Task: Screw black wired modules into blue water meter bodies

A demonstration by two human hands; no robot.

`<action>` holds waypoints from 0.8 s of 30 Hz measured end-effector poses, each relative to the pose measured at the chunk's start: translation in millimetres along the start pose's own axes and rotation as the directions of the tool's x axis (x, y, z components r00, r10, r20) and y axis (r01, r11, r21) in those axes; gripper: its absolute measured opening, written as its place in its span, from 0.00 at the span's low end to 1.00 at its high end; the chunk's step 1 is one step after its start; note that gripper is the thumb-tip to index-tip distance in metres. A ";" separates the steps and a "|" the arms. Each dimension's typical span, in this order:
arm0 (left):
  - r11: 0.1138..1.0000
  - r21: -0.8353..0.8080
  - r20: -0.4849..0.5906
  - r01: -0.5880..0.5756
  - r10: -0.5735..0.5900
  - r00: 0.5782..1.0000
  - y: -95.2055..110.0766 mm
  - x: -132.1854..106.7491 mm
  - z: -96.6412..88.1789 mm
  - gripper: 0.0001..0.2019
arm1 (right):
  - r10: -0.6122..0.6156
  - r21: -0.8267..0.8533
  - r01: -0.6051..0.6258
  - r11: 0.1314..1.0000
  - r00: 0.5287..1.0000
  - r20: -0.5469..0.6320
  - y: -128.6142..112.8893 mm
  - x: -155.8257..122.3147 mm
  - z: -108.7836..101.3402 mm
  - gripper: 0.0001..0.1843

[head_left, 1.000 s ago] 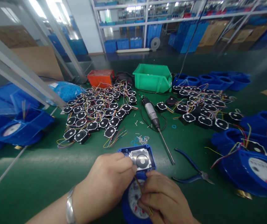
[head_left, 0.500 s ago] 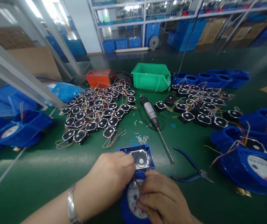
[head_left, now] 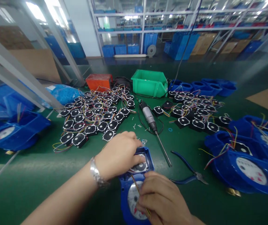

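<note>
Before me lies a blue water meter (head_left: 125, 200) with a white round dial (head_left: 134, 195) and a box-shaped compartment (head_left: 150, 159) at its far end. A black module with a white-edged plate (head_left: 141, 166) sits inside that compartment. My left hand (head_left: 119, 154) reaches over the compartment, its thumb stretched across the module and its other fingers toward the loose screws (head_left: 144, 142), thumb and fingers apart. Thin wires (head_left: 135, 181) run out of the compartment over the dial, pinched between the fingers of my right hand (head_left: 163, 198). The left fingertips are partly hidden.
An electric screwdriver (head_left: 149, 117) and blue-handled cutters (head_left: 190, 167) lie to the right. Many wired black modules (head_left: 90, 128) spread behind, with a green bin (head_left: 149, 82) and an orange box (head_left: 98, 82). More blue meters (head_left: 243, 165) stand on both sides.
My left hand has left the wires near the compartment and moved forward, opening its fingers over the module toward the screws. My right hand keeps its pinch on the wires. The view has shifted slightly.
</note>
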State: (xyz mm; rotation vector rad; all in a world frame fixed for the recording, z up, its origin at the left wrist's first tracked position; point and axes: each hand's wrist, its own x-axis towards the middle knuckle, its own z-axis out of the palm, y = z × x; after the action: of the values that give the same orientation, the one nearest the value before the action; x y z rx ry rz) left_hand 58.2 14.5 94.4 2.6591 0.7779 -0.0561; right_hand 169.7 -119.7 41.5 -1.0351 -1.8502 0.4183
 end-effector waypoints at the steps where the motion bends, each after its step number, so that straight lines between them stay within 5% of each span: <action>1: 1.000 -0.021 0.052 -0.015 0.016 0.999 -3.6 6.7 2.7 0.17 | -0.004 -0.017 0.005 1.000 0.999 0.038 -2.9 3.8 -5.5 0.08; 5: 0.983 -0.184 0.255 -0.012 0.059 0.965 -16.1 22.4 14.8 0.19 | 0.006 -0.104 0.012 0.995 0.986 0.168 -11.3 30.3 -41.3 0.20; 9: 0.955 -0.295 0.243 0.011 0.065 0.968 -19.4 20.1 19.9 0.17 | 0.196 -0.338 -0.213 0.917 0.977 -0.082 16.9 65.1 -65.2 0.15; 12: 0.945 -0.326 0.221 0.007 0.069 0.973 -19.2 15.5 18.9 0.15 | 0.542 -0.590 -0.511 0.626 0.828 -0.143 61.4 91.5 -56.8 0.10; 18: 0.950 -0.313 0.183 -0.016 0.077 0.980 -20.7 12.1 17.5 0.14 | 0.758 -0.784 -0.510 0.355 0.648 -0.078 127.6 126.7 -12.3 0.13; 24: 0.965 -0.260 0.174 -0.022 0.069 0.982 -22.3 12.5 18.3 0.15 | 0.878 -0.831 -0.539 0.139 0.455 -0.148 143.0 139.7 -1.3 0.17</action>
State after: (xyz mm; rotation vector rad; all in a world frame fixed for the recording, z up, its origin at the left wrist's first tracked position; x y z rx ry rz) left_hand 58.2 31.7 68.1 2.3853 0.6186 -0.1720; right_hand 211.2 75.4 27.6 -2.7981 -1.6855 0.3328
